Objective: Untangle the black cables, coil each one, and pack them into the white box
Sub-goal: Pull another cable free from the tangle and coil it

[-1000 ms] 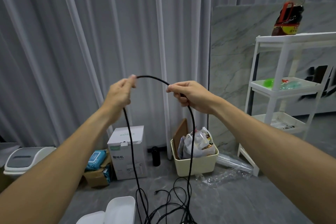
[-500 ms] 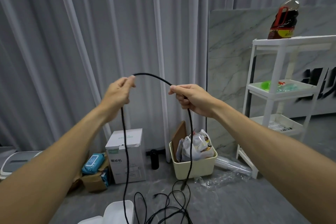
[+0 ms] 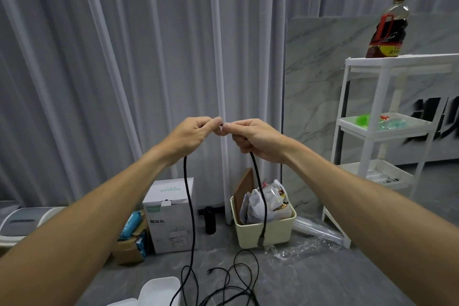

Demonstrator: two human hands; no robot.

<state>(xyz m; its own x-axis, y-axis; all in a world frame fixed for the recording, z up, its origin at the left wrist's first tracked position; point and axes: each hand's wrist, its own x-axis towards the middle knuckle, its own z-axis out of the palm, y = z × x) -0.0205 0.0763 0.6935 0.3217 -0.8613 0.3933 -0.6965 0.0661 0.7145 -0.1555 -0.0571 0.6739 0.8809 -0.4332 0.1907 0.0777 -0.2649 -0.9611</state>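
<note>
Head view: my left hand [image 3: 192, 134] and right hand [image 3: 250, 137] meet, fingers pinching the cable [image 3: 188, 196], its plug end dangling. Keeping loops even, I'd coil toward the floor tangle beside the box [image 3: 161, 288].

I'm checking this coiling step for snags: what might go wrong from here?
The strand under the left hand runs into the cable tangle on the floor; pulling may tighten knots. The plug dangling below the right hand hangs at the cream bin and could catch.
</note>
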